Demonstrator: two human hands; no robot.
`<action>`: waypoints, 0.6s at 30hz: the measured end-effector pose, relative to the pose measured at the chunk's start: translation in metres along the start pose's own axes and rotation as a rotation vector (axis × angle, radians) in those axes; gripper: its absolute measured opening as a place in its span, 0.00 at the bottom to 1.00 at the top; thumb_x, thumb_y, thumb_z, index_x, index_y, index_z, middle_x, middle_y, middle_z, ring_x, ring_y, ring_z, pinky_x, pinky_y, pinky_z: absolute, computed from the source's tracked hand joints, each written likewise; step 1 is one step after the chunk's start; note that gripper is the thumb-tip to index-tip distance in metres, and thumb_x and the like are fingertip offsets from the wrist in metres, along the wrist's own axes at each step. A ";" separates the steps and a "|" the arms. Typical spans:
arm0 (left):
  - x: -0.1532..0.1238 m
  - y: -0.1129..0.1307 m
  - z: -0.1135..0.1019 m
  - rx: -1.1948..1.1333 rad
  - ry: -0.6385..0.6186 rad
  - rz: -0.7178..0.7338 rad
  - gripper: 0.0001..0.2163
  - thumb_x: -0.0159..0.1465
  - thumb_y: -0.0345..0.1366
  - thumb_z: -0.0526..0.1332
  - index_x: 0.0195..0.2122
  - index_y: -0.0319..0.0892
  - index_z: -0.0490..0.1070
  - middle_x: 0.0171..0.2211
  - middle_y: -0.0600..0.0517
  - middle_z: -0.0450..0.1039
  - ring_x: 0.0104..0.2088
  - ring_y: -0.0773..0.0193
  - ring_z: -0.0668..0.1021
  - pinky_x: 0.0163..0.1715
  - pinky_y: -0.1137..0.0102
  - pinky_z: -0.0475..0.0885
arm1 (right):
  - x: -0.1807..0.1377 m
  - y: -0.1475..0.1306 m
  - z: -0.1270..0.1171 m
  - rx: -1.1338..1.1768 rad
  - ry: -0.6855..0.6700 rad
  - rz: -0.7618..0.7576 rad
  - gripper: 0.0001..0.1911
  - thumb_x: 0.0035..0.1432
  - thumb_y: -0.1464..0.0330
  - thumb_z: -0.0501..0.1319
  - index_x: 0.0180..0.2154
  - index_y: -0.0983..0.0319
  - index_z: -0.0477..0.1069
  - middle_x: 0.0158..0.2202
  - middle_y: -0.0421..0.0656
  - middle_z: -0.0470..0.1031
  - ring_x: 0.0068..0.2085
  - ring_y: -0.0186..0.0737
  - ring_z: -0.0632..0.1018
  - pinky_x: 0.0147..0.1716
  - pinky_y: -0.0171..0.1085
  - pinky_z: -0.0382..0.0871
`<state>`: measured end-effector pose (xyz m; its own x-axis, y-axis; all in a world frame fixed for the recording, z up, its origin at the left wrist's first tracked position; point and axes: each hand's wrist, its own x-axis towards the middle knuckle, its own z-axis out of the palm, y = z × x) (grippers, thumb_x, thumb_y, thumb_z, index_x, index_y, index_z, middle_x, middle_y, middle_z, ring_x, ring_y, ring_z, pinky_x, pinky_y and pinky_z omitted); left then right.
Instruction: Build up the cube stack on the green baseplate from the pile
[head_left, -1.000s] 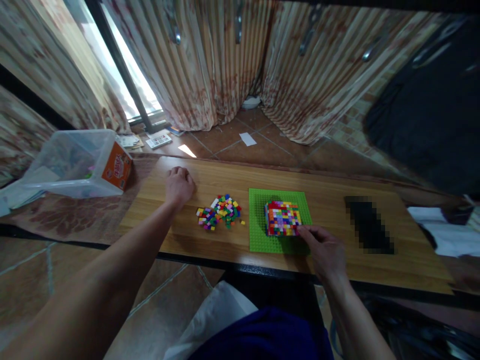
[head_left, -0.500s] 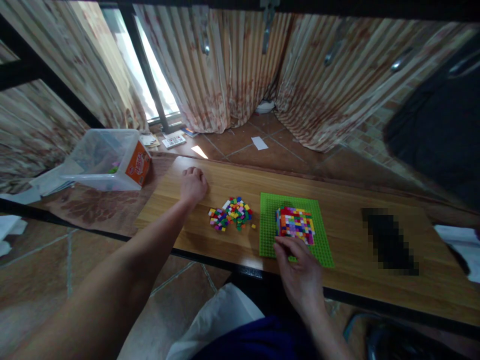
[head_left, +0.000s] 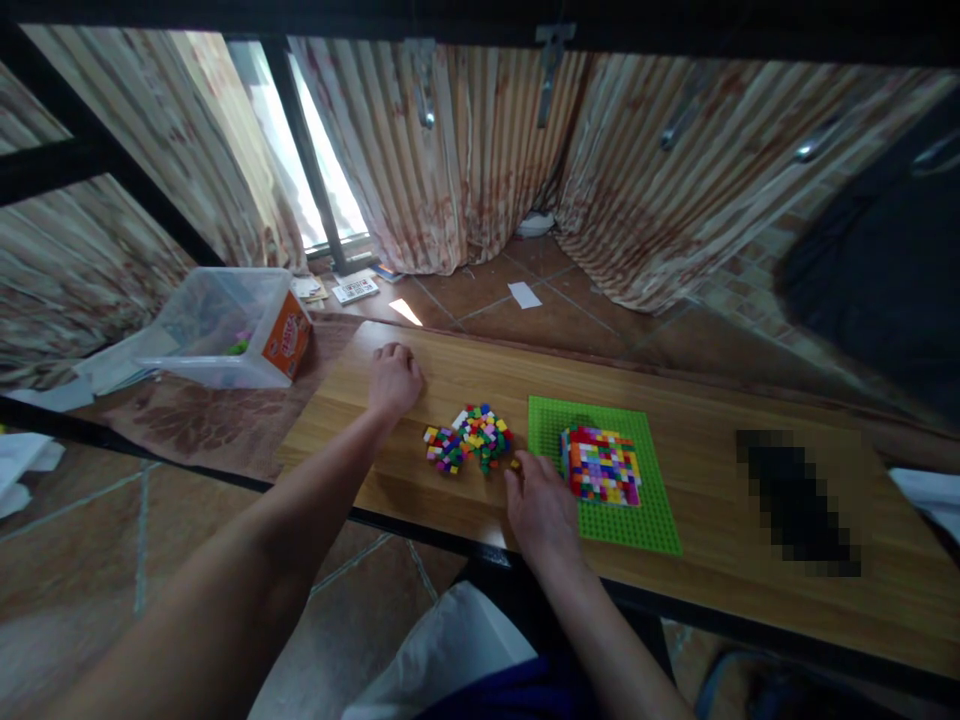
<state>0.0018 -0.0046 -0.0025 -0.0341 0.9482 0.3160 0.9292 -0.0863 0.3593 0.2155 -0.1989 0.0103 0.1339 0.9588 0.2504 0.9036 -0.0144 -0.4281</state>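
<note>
A pile of small coloured bricks (head_left: 471, 438) lies on the wooden table (head_left: 690, 410). To its right a green baseplate (head_left: 630, 525) carries a block of many-coloured bricks (head_left: 601, 465). My left hand (head_left: 393, 379) rests on the table as a loose fist, left of the pile, with nothing visible in it. My right hand (head_left: 540, 503) is palm down at the baseplate's left edge. Its fingertips reach toward a loose yellow brick (head_left: 515, 463) beside the pile. The fingers are slightly spread and hold nothing that I can see.
A clear plastic box (head_left: 225, 325) with an orange label stands on a patterned cloth to the left. A blurred dark object (head_left: 799, 502) lies on the right of the table. Curtains hang behind, with papers on the tiled floor.
My right hand has moved left from the front of the brick block to the gap between baseplate and pile. The left hand stays put. The view has shifted.
</note>
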 end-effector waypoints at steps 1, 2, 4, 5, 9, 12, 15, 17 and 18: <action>0.000 0.000 0.000 0.004 0.005 -0.001 0.12 0.63 0.33 0.51 0.40 0.40 0.73 0.46 0.41 0.72 0.51 0.49 0.71 0.55 0.57 0.65 | 0.001 0.000 0.001 -0.009 0.001 0.000 0.13 0.64 0.70 0.51 0.43 0.60 0.73 0.36 0.48 0.75 0.38 0.45 0.77 0.35 0.40 0.68; 0.000 -0.001 0.001 0.008 0.010 0.001 0.12 0.63 0.33 0.51 0.40 0.41 0.73 0.46 0.41 0.72 0.51 0.49 0.71 0.54 0.57 0.66 | 0.003 0.000 0.002 -0.016 -0.002 0.001 0.12 0.64 0.70 0.51 0.41 0.59 0.73 0.36 0.48 0.75 0.37 0.44 0.77 0.34 0.39 0.68; 0.000 -0.001 0.002 0.014 0.017 0.008 0.12 0.63 0.33 0.50 0.40 0.41 0.73 0.46 0.41 0.72 0.51 0.49 0.71 0.55 0.57 0.65 | 0.005 -0.001 0.001 -0.028 -0.028 0.011 0.12 0.65 0.71 0.51 0.38 0.59 0.72 0.35 0.47 0.75 0.36 0.43 0.77 0.33 0.38 0.66; 0.000 -0.001 0.002 0.016 0.018 0.010 0.12 0.63 0.33 0.50 0.40 0.40 0.73 0.46 0.41 0.72 0.51 0.49 0.71 0.55 0.57 0.65 | 0.005 -0.001 0.000 -0.023 -0.046 0.016 0.12 0.65 0.71 0.51 0.37 0.59 0.72 0.35 0.47 0.75 0.36 0.43 0.77 0.33 0.38 0.66; 0.001 -0.001 0.001 0.014 0.017 0.009 0.12 0.63 0.34 0.50 0.40 0.40 0.72 0.46 0.40 0.72 0.51 0.49 0.71 0.55 0.58 0.65 | -0.001 -0.004 -0.009 0.146 -0.067 0.025 0.11 0.65 0.70 0.52 0.36 0.59 0.72 0.36 0.45 0.76 0.36 0.41 0.77 0.34 0.37 0.67; 0.001 0.000 -0.001 0.013 0.007 0.006 0.12 0.63 0.34 0.51 0.41 0.40 0.72 0.46 0.40 0.72 0.51 0.49 0.71 0.55 0.58 0.65 | -0.012 -0.007 -0.024 0.371 -0.085 0.060 0.10 0.65 0.67 0.53 0.36 0.60 0.73 0.34 0.43 0.77 0.35 0.40 0.77 0.35 0.36 0.68; 0.001 0.000 -0.002 0.025 0.001 0.004 0.12 0.63 0.33 0.51 0.41 0.40 0.72 0.46 0.41 0.72 0.52 0.49 0.71 0.56 0.57 0.65 | -0.026 -0.003 -0.041 0.526 -0.122 0.129 0.10 0.64 0.65 0.56 0.37 0.59 0.75 0.34 0.42 0.77 0.35 0.38 0.77 0.36 0.36 0.69; 0.002 0.000 -0.002 0.038 0.003 0.006 0.12 0.63 0.33 0.50 0.40 0.40 0.72 0.46 0.41 0.72 0.51 0.50 0.71 0.56 0.58 0.65 | -0.036 0.005 -0.050 0.588 -0.111 0.175 0.10 0.63 0.64 0.57 0.37 0.58 0.77 0.35 0.42 0.78 0.36 0.38 0.78 0.36 0.35 0.70; 0.002 0.000 -0.002 0.043 0.005 0.008 0.12 0.63 0.34 0.50 0.40 0.41 0.72 0.46 0.41 0.72 0.51 0.50 0.71 0.56 0.58 0.65 | -0.042 0.011 -0.055 0.611 -0.092 0.200 0.10 0.62 0.63 0.58 0.38 0.58 0.77 0.36 0.42 0.78 0.37 0.38 0.78 0.36 0.35 0.70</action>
<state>0.0014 -0.0032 -0.0002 -0.0285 0.9460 0.3229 0.9443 -0.0805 0.3192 0.2418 -0.2548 0.0426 0.2156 0.9751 0.0515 0.4672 -0.0567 -0.8824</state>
